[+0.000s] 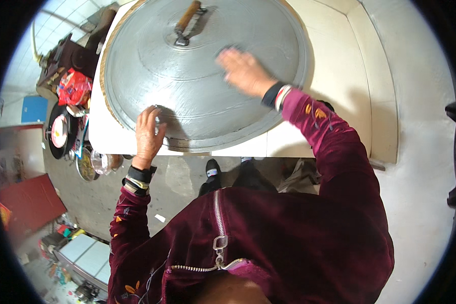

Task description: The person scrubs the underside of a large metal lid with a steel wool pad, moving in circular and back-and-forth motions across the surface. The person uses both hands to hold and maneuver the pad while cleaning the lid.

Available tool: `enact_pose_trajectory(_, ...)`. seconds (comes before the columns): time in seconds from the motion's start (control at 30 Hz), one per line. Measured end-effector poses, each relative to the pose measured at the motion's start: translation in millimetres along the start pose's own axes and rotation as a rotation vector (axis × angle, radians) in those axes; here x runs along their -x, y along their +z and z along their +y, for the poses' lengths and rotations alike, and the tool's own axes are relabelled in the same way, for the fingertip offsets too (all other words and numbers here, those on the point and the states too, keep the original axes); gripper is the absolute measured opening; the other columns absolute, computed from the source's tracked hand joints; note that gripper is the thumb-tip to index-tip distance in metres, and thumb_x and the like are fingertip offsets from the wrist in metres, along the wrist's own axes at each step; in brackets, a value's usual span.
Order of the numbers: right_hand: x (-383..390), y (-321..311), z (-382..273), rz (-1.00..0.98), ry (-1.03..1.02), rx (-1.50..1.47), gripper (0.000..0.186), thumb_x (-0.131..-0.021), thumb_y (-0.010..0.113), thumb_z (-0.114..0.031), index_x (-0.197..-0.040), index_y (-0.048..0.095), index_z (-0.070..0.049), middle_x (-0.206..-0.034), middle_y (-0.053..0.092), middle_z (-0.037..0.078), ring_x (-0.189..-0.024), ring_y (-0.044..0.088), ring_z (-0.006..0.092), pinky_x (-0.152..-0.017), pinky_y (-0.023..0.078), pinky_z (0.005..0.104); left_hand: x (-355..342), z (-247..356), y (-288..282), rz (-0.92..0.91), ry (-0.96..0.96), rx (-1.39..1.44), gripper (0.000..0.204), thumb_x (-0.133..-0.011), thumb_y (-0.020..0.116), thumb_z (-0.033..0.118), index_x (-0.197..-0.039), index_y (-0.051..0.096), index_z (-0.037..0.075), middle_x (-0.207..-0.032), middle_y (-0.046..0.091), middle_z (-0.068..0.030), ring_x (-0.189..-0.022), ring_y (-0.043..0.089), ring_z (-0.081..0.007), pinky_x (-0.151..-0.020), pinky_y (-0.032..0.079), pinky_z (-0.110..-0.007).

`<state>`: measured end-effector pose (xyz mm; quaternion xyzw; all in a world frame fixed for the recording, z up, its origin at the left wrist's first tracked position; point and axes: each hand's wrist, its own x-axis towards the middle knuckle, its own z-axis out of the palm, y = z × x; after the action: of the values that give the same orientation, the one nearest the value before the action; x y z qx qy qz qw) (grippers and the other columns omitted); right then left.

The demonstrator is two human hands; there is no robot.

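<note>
A large round grey metal lid point(197, 86) with a wooden-barred handle point(187, 19) lies on the white tiled counter point(339, 61). My left hand point(150, 131) is at the lid's near-left rim, fingers apart and slightly curved. My right hand point(245, 71) lies over the right half of the lid, fingers stretched out and blurred by motion; a dark patch at their tips is too smeared to make out.
At the left are a red plastic bag point(75, 86), a black round pan point(55, 139), metal bowls point(86, 167), a red panel point(30, 197) and a low tiled surface point(86, 258). A white wall point(410, 202) borders the right. My feet show on the grey floor.
</note>
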<state>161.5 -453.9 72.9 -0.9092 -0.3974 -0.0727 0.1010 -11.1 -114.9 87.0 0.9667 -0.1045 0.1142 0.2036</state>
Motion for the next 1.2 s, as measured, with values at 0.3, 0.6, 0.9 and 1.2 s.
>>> enact_pose_trajectory(0.3, 16, -4, 99, 0.026, -0.037, 0.018, 0.059, -0.103, 0.040, -0.040, -0.155, 0.026, -0.018, -0.162, 0.022, 0.008, -0.149, 0.021, 0.0254, -0.119, 0.019, 0.0553, -80, 73, 19, -0.331, 0.155, -0.205, 0.094, -0.069, 0.082, 0.045, -0.147, 0.041, 0.013, -0.156, 0.033, -0.0131, -0.145, 0.028, -0.0354, -0.113, 0.028, -0.051)
enact_pose_trajectory(0.6, -42, -7, 212, -0.033, 0.448, -0.122, 0.057, -0.102, 0.039, -0.043, -0.152, 0.031, -0.018, -0.160, 0.027, 0.006, -0.148, 0.023, 0.0271, -0.116, 0.023, 0.0531, -80, 76, 19, -0.437, 0.097, -0.273, 0.103, -0.067, 0.081, 0.049, -0.151, 0.033, 0.012, -0.160, 0.024, -0.0146, -0.148, 0.021, -0.0364, -0.115, 0.026, -0.051)
enact_pose_trajectory(0.9, 97, -26, 149, -0.045, 0.013, -0.132, 0.061, -0.101, 0.048, -0.034, -0.156, 0.022, -0.022, -0.163, 0.016, 0.008, -0.150, 0.015, 0.0274, -0.119, 0.019, 0.0534, -80, 78, 19, -0.406, 0.105, -0.224, 0.101, -0.067, 0.083, 0.043, -0.149, 0.035, 0.010, -0.159, 0.025, -0.0160, -0.147, 0.021, -0.0373, -0.114, 0.026, -0.052)
enact_pose_trajectory(1.2, -98, 19, 312, -0.036, 0.394, -0.172, 0.059, -0.103, 0.041, -0.042, -0.153, 0.028, -0.014, -0.158, 0.028, 0.016, -0.145, 0.028, 0.0334, -0.115, 0.031, 0.0484, -78, 79, 21, -0.369, 0.128, -0.213, 0.099, -0.073, 0.069, 0.063, -0.151, 0.034, 0.014, -0.158, 0.027, -0.0163, -0.146, 0.023, -0.0390, -0.113, 0.027, -0.054)
